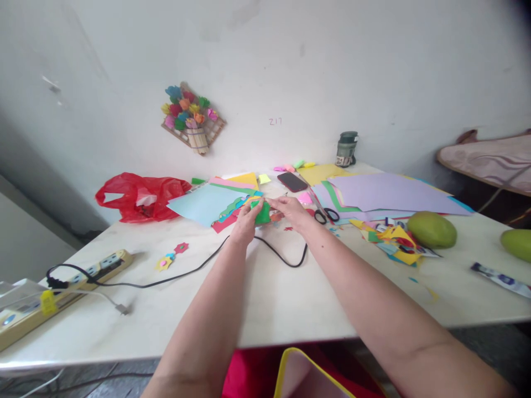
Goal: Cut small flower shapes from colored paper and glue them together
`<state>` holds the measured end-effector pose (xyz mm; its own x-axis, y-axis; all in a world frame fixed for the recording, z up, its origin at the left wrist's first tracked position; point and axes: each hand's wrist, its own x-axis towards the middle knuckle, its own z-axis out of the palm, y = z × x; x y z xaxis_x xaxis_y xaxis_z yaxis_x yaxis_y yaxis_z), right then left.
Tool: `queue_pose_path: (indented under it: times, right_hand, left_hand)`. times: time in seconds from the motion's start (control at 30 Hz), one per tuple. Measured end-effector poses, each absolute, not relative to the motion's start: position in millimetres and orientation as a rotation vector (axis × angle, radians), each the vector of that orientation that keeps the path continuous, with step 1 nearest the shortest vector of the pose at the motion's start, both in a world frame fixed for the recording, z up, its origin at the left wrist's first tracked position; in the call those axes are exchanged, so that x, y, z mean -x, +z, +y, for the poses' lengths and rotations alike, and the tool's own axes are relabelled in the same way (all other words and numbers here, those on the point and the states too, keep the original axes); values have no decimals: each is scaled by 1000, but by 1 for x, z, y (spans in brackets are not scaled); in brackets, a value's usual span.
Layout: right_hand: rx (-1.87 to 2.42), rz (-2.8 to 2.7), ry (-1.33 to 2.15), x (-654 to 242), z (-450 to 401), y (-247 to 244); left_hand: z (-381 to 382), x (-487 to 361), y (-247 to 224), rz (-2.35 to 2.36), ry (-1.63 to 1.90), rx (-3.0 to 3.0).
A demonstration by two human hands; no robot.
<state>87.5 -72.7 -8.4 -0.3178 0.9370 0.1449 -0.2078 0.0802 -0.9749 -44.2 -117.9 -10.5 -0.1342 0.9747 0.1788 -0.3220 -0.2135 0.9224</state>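
Near the middle of the white table, my left hand (248, 220) is closed on a small green piece (261, 213), which looks like paper. My right hand (290, 209) is just to its right, fingers pinched together at the green piece's upper right edge. Whether the right fingertips grip it is too small to tell. Black-handled scissors (326, 214) lie right of my right hand. Coloured paper strips (232, 211) are behind my left hand, and small paper flowers (165, 261) lie to the left.
A black cable (194, 271) runs below my hands from a power strip (95, 271). Paper scraps (396, 243), a green fruit (432, 229) and purple sheets (394, 190) are right; a red bag (143, 196) is left. A phone (292, 182) lies behind.
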Motion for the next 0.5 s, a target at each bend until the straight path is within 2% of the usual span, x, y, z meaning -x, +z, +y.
queue_pose_path:
  times: [0.17,0.3,0.5]
  right_hand:
    - [834,-1315,1307,-83,-74,-10]
    - [873,-1334,1187,-81,-75,-9]
    - [911,-1362,1223,-79,-81,-5]
  left_hand:
    - [-113,42,-17,946,1562,-1110]
    - [-107,40,-23,990,1703,-1160]
    - [-99,44,-29,1030,1742,-1141]
